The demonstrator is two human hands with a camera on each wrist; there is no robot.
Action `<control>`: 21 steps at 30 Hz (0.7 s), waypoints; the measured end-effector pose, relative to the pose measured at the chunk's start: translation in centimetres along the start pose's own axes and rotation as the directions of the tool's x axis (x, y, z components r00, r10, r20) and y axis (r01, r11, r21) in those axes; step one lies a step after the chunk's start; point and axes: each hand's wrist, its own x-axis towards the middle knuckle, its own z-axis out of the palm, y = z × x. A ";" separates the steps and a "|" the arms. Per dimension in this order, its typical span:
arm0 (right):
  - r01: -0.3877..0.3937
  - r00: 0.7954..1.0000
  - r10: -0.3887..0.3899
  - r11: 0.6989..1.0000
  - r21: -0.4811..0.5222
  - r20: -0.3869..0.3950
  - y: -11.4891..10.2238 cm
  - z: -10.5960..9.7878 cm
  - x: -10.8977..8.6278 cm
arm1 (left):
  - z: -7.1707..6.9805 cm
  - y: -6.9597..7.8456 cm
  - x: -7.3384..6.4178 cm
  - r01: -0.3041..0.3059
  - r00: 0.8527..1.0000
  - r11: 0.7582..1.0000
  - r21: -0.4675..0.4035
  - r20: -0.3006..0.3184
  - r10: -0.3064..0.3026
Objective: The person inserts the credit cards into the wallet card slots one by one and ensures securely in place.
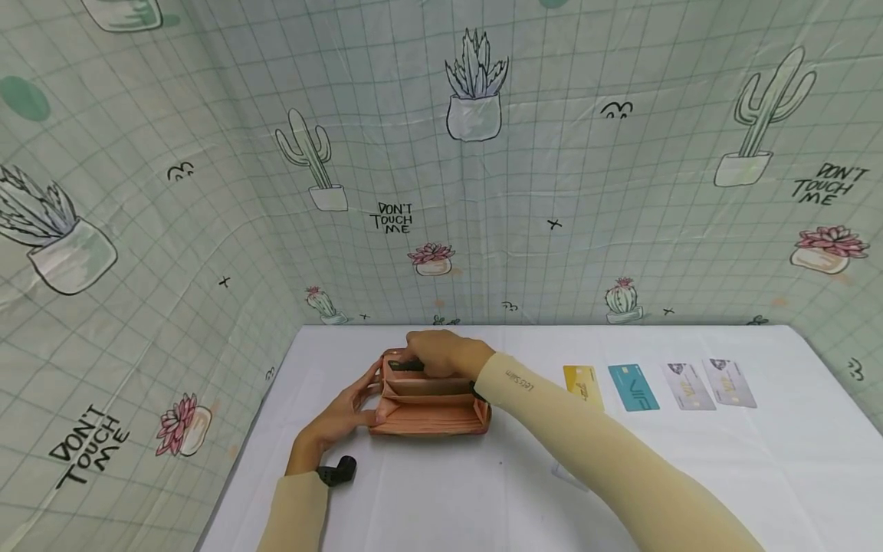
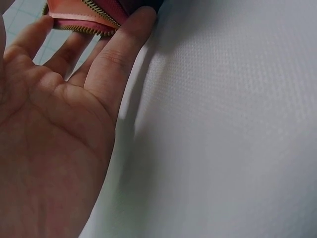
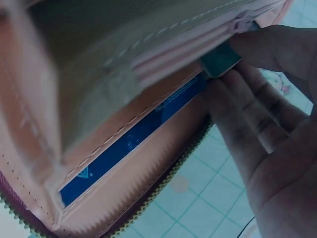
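An unzipped wallet (image 1: pixel 434 424) with a salmon-pink lining lies spread on the white table, its pockets facing up. My left hand (image 1: pixel 345 414) grips its left end, thumb at the near corner and fingers behind; the left wrist view shows the zipper teeth (image 2: pixel 79 29) by those fingers. Reaching over the far side, my right hand (image 1: pixel 441 353) pinches a dark green card (image 3: pixel 220 60) between thumb and fingers at the far inner wall. Part of that card is hidden by the hand and the wallet. A blue card (image 3: pixel 133 140) sits in a slot there.
To the right lie a yellow card (image 1: pixel 583 386), a teal VIP card (image 1: pixel 633 387) and two silver cards, one (image 1: pixel 690 386) beside the other (image 1: pixel 730 382). Another pale card (image 1: pixel 569 475) is partly covered by my right forearm. A patterned cloth backdrop (image 1: pixel 552 176) rises behind the table.
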 end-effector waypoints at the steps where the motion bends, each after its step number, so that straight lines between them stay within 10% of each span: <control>1: -0.004 1.000 0.004 1.000 -0.016 0.005 -0.1 0.0 -0.1 | 0.1 0.3 0.0 0.003 1.000 1.000 0.000 0.005 -0.003; 21: 0.104 0.994 -0.104 0.995 0.001 -0.015 0.0 0.4 -1.6 | -0.4 -1.6 0.6 0.019 1.000 0.999 0.033 -0.006 -0.019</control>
